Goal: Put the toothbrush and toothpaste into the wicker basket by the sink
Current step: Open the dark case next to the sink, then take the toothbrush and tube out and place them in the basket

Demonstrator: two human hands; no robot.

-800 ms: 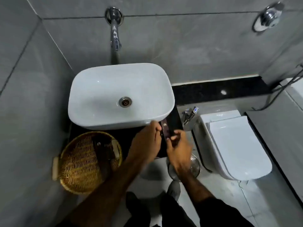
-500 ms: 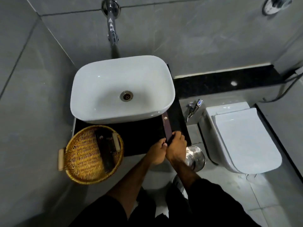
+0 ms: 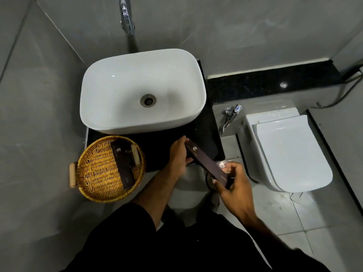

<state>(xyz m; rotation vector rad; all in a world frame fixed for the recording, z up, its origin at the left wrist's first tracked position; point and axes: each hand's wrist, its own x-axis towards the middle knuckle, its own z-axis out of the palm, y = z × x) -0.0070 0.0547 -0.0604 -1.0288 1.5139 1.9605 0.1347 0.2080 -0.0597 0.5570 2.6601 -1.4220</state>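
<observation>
A round wicker basket (image 3: 94, 173) with wooden handles sits on the left front corner of the black counter (image 3: 208, 138). One long dark box (image 3: 122, 165) with a small logo lies inside it. A second long dark box (image 3: 206, 163) of the same kind is lifted off the counter's front right edge. My left hand (image 3: 177, 156) grips its far end and my right hand (image 3: 233, 183) grips its near end. I cannot tell which box holds the toothbrush and which the toothpaste.
A white basin (image 3: 117, 118) fills the back of the counter under a chrome wall tap (image 3: 127, 18). A white toilet (image 3: 290, 152) with closed lid stands right, a spray fitting (image 3: 230, 114) beside it. A steel bin (image 3: 222, 165) sits on the floor below my hands.
The dark box has been lifted from beside the basin. Its near end swung out over the floor as my right hand drew back; my left hand slid up to the far end.
</observation>
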